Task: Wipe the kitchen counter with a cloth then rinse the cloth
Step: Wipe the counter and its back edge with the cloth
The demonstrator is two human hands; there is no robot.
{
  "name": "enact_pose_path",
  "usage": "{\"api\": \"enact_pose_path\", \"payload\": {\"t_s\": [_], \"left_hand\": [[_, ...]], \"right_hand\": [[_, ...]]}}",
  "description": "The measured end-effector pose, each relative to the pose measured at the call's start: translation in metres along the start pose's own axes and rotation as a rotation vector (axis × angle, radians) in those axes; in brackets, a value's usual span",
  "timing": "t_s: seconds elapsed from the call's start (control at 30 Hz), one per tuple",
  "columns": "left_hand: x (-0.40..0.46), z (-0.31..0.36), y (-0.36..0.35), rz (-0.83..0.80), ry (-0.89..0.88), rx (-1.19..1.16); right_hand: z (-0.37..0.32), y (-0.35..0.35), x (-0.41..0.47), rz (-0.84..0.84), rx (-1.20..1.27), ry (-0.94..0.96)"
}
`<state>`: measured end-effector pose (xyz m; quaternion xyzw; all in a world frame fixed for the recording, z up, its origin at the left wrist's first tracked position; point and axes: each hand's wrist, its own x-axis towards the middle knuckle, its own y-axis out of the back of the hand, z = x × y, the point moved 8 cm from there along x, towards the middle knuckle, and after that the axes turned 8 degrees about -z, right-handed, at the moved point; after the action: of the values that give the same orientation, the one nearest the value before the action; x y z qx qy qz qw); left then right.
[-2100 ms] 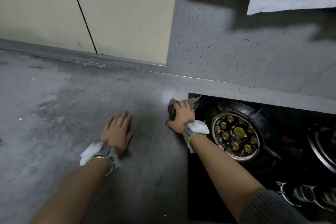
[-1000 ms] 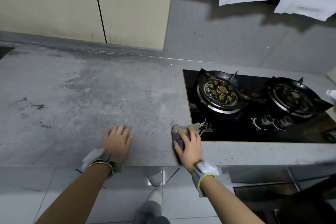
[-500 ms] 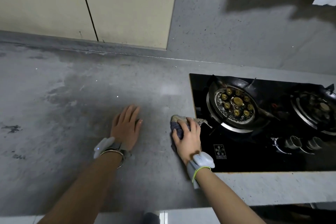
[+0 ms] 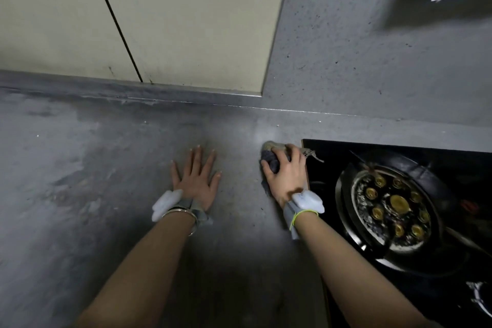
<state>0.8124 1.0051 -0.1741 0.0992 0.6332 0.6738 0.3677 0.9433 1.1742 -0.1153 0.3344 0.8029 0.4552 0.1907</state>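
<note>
Cloth (image 4: 271, 161) lay bunched on counter (image 4: 106, 194), at far left corner of hob (image 4: 399, 221). Right hand (image 4: 286, 177) gripped it, fingers curled over top. Left hand (image 4: 195, 181) rested flat, fingers spread, holding nothing. Advice: press evenly, overlap strokes, work along hob edge toward wall seam. No readable writing visible.

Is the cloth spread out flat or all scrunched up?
Scrunched up: the cloth bulges in a wad under the right hand.
</note>
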Motion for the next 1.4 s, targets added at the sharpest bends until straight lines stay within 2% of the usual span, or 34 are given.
{"api": "enact_pose_path", "payload": {"t_s": [0.33, 0.6, 0.8, 0.9, 1.07, 1.2, 1.33, 1.4], "left_hand": [[0.005, 0.002, -0.003, -0.171, 0.038, 0.030], [0.008, -0.002, -0.010, -0.182, 0.025, 0.058], [0.017, -0.009, -0.018, -0.121, 0.008, 0.054], [0.011, -0.007, -0.016, -0.042, 0.012, 0.077], [0.003, 0.001, -0.005, 0.001, 0.008, 0.105], [-0.033, 0.003, 0.006, 0.134, -0.014, 0.110], [-0.084, -0.016, -0.014, 0.066, -0.042, 0.102], [-0.121, -0.020, -0.015, 0.105, -0.094, 0.097]], "right_hand": [[-0.015, -0.017, 0.114, -0.018, -0.039, -0.015], [-0.017, -0.019, 0.129, -0.033, -0.088, 0.009], [-0.015, -0.019, 0.110, -0.111, -0.157, 0.042], [-0.014, -0.016, 0.085, -0.130, -0.179, 0.030], [-0.014, -0.015, 0.035, -0.179, -0.204, 0.044], [-0.012, -0.014, -0.006, -0.205, -0.198, 0.037], [-0.014, -0.010, -0.038, -0.218, -0.234, 0.033], [-0.014, -0.009, -0.060, -0.224, -0.226, 0.013]]}}
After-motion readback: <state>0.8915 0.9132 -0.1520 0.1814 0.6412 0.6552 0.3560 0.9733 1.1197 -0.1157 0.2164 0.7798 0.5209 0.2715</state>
